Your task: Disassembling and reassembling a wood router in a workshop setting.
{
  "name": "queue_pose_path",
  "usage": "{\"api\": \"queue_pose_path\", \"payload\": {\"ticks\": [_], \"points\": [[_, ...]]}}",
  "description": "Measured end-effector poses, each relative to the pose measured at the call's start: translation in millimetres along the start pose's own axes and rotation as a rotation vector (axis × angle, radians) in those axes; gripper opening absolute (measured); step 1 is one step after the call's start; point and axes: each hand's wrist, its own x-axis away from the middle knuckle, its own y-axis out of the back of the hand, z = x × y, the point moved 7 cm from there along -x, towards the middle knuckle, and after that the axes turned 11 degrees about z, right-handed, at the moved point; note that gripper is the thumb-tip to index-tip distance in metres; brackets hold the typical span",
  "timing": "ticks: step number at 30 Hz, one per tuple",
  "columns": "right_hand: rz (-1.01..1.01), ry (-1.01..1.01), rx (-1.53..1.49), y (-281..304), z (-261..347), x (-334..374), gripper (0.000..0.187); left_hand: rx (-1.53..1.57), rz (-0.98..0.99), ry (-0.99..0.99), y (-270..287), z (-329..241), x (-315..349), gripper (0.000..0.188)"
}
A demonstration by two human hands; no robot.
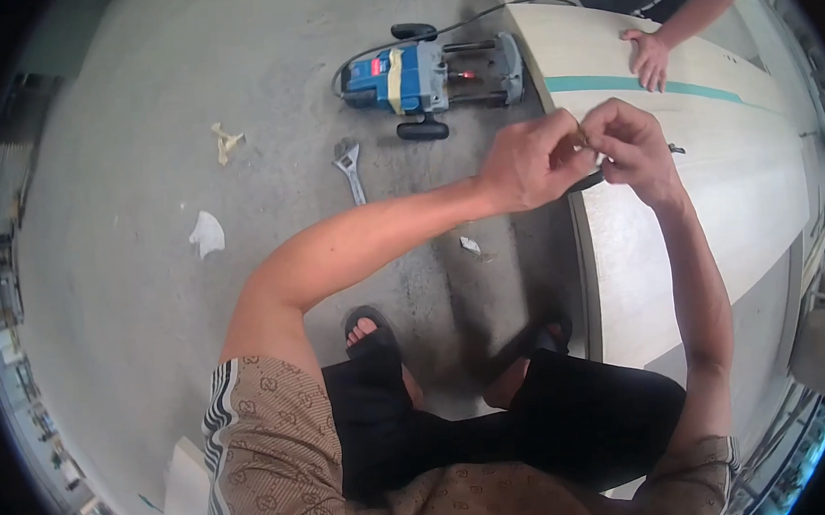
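My left hand point(534, 160) and my right hand point(634, 149) meet above the near edge of a pale board point(693, 212). Fingertips of both are pinched together on something small, which they mostly cover; a brownish bit and a whitish bit show between them, too small to name. Just below the hands, a dark object point(585, 182) lies at the board's edge, partly hidden. A small dark piece point(676, 150) shows on the board beside my right wrist.
A blue router point(392, 81) with a cord lies on the floor, an adjustable wrench point(351, 174) below it. Paper scraps point(207, 233) and crumpled tape point(226, 142) are scattered to the left. Another person's hand point(649, 57) rests on the board near its green stripe point(600, 83).
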Motion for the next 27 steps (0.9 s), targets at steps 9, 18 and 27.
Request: {"api": "queue_pose_path", "payload": {"ticks": [9,18,27], "points": [[-0.069,0.079,0.303,-16.3,7.9,-3.2,0.006,-0.005,-0.044,-0.072,-3.7,5.3,12.9,0.025],[0.069,0.043,0.463,1.3,33.7,6.7,0.01,0.089,-0.067,-0.071,-7.0,-12.8,3.9,0.021],[0.26,-0.301,0.347,5.4,17.4,19.4,0.011,-0.038,0.013,-0.054,-28.9,-24.7,9.0,0.023]]}}
